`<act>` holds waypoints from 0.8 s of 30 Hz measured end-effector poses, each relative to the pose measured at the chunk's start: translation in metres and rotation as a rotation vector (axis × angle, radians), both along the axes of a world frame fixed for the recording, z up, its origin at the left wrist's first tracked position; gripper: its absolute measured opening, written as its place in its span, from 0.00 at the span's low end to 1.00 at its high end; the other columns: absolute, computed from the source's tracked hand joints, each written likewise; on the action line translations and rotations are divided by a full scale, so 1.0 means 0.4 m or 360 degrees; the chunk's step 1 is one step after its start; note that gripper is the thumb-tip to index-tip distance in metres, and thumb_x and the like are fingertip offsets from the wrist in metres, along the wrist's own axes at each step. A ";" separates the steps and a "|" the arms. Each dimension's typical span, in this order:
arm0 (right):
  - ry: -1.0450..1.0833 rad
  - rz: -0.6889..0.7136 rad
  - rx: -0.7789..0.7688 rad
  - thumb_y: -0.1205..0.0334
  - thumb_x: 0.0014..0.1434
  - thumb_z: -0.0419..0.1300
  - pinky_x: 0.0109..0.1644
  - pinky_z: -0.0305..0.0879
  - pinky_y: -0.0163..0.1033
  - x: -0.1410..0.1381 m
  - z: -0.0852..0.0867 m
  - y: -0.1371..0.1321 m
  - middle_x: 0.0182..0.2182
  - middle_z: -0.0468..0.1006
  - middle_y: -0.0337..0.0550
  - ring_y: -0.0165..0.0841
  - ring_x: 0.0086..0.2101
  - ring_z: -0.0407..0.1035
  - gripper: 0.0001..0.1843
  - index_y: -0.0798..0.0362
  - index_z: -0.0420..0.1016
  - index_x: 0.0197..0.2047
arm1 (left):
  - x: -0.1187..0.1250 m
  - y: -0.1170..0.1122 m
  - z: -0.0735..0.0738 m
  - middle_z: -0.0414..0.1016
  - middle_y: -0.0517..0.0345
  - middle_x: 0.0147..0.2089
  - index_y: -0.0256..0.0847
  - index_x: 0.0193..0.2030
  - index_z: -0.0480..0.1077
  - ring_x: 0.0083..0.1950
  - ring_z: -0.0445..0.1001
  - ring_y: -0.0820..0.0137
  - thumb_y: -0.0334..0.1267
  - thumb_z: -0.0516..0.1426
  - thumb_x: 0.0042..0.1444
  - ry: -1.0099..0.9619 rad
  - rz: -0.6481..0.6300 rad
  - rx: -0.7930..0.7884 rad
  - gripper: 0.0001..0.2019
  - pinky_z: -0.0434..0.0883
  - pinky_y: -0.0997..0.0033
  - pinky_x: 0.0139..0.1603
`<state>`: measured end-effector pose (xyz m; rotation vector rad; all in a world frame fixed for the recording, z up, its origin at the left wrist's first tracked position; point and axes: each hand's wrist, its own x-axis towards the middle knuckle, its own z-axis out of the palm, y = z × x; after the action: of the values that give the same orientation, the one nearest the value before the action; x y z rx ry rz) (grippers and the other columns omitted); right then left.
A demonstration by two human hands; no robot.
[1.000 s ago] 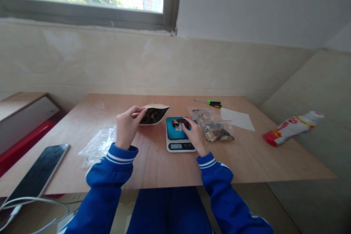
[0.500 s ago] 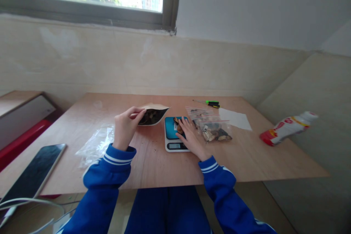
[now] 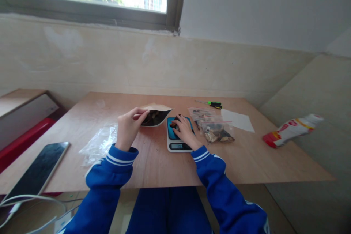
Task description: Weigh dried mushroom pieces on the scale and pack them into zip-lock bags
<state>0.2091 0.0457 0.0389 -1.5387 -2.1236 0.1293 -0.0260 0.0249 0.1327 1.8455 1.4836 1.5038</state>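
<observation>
My left hand pinches the near left rim of an open kraft paper pouch, whose dark mouth faces me with brown pieces inside. On the blue top of a white kitchen scale, my right hand has its fingers curled round dark brown dried pieces, which look like dried mushroom. The hand hides part of them. Digits on the scale's display are too small to read. Just right of the scale lie zip bags of similar dried pieces.
Crumpled clear plastic bags and a tablet or large phone with cables lie to the left. Behind the zip bags are a green-and-black screwdriver and white paper. A red-and-white bottle is at the right.
My right hand's fingers, spread flat over the pieces before, have drawn in and curled round them on the scale. My left hand still pinches the pouch. The view has shifted slightly.
</observation>
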 end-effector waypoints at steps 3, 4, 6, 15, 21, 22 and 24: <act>0.0116 -0.0042 -0.0006 0.64 0.59 0.57 0.61 0.55 0.54 0.012 0.015 -0.002 0.57 0.69 0.56 0.45 0.59 0.59 0.17 0.55 0.74 0.52 | 0.000 0.001 0.000 0.81 0.61 0.33 0.43 0.31 0.75 0.38 0.81 0.67 0.43 0.60 0.53 -0.0025 -0.0013 -0.0003 0.08 0.75 0.75 0.38; 0.0117 -0.0050 -0.0012 0.64 0.60 0.56 0.60 0.56 0.52 0.016 0.022 -0.003 0.57 0.70 0.55 0.45 0.58 0.60 0.17 0.55 0.74 0.52 | 0.000 0.001 -0.001 0.81 0.61 0.33 0.43 0.31 0.75 0.38 0.81 0.67 0.44 0.60 0.53 -0.0037 -0.0020 -0.0004 0.08 0.75 0.75 0.38; 0.0060 -0.0061 -0.0026 0.65 0.60 0.56 0.59 0.57 0.51 0.023 0.036 -0.006 0.56 0.70 0.53 0.45 0.56 0.61 0.16 0.55 0.75 0.51 | 0.000 0.002 -0.002 0.81 0.61 0.34 0.43 0.32 0.75 0.38 0.81 0.67 0.44 0.60 0.53 -0.0054 -0.0027 -0.0011 0.08 0.75 0.75 0.38; -0.0050 -0.0051 0.0049 0.72 0.61 0.49 0.60 0.56 0.48 0.048 0.041 0.050 0.58 0.69 0.50 0.40 0.57 0.61 0.22 0.53 0.72 0.55 | 0.000 0.000 -0.005 0.81 0.60 0.33 0.43 0.32 0.75 0.37 0.81 0.66 0.45 0.59 0.53 -0.0044 -0.0030 -0.0025 0.09 0.75 0.74 0.38; -0.0173 -0.0172 -0.0086 0.70 0.62 0.50 0.55 0.60 0.49 0.060 0.054 0.053 0.44 0.78 0.55 0.44 0.49 0.68 0.16 0.57 0.78 0.47 | -0.004 0.000 -0.007 0.81 0.59 0.34 0.43 0.32 0.75 0.38 0.81 0.66 0.46 0.59 0.53 -0.0010 -0.0028 -0.0006 0.10 0.75 0.74 0.38; -0.0167 -0.0188 -0.0073 0.70 0.62 0.51 0.55 0.60 0.50 0.059 0.064 0.040 0.44 0.78 0.55 0.45 0.49 0.68 0.17 0.56 0.77 0.48 | -0.004 -0.001 -0.007 0.81 0.59 0.34 0.43 0.32 0.75 0.38 0.81 0.66 0.46 0.59 0.53 -0.0016 -0.0029 -0.0003 0.10 0.75 0.73 0.38; -0.0070 -0.0180 0.0003 0.72 0.60 0.51 0.56 0.60 0.50 0.051 0.101 0.003 0.47 0.77 0.54 0.44 0.50 0.67 0.18 0.55 0.76 0.50 | -0.003 -0.002 -0.008 0.81 0.59 0.34 0.43 0.32 0.75 0.38 0.81 0.66 0.46 0.59 0.53 -0.0034 -0.0035 -0.0005 0.10 0.76 0.73 0.38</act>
<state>0.2295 0.0469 0.0795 -1.6702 -2.0638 0.0544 -0.0271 0.0241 0.1293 1.8325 1.4506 1.5050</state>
